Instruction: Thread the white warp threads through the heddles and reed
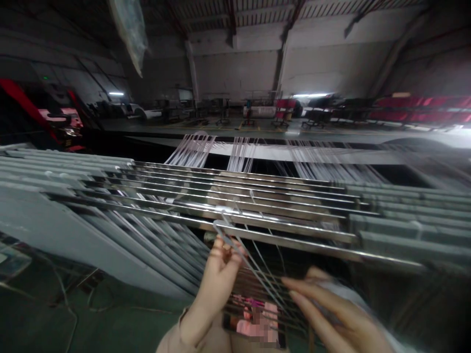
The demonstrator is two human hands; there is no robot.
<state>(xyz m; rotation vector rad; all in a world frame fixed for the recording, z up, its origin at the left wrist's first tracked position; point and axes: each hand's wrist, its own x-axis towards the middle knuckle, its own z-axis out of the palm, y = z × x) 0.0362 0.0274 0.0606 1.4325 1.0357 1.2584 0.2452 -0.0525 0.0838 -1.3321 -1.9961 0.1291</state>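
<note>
Left hand: the left hand (220, 264) rises from a beige sleeve (176, 338), wrist low and near, fingers curled and pinching the near end of a narrow grey metal strip (230, 240); the exact grip is partly blurred

Grey metal strip: it lies just beyond and to the right of the left hand's fingertips, its long axis slanting from far left to near right, close under the nearest steel bar (294, 243)

Right hand: the right hand (333, 311) lies near and to the right, fingers extended and loosely apart, pinching nothing that shows, fingertips pointing left toward the strip

Relation: the left hand is the nearer to the strip, touching it; the right hand stays well to its right, just beside a few taut white warp threads (257, 264)

Threads: they run from the steel bars down toward the near right, passing between the two hands

Below the hands: a phone (255, 326) with a blurred screen shows beneath a grid of thin dark rods (265, 289)

Left and right of the bars: grey slats (91, 235) fan out on the left, with more (412, 245) on the right

Far side: white warp sheets (191, 152) cross a dark gap, with red-seated machinery (419, 108) across the hall
</note>
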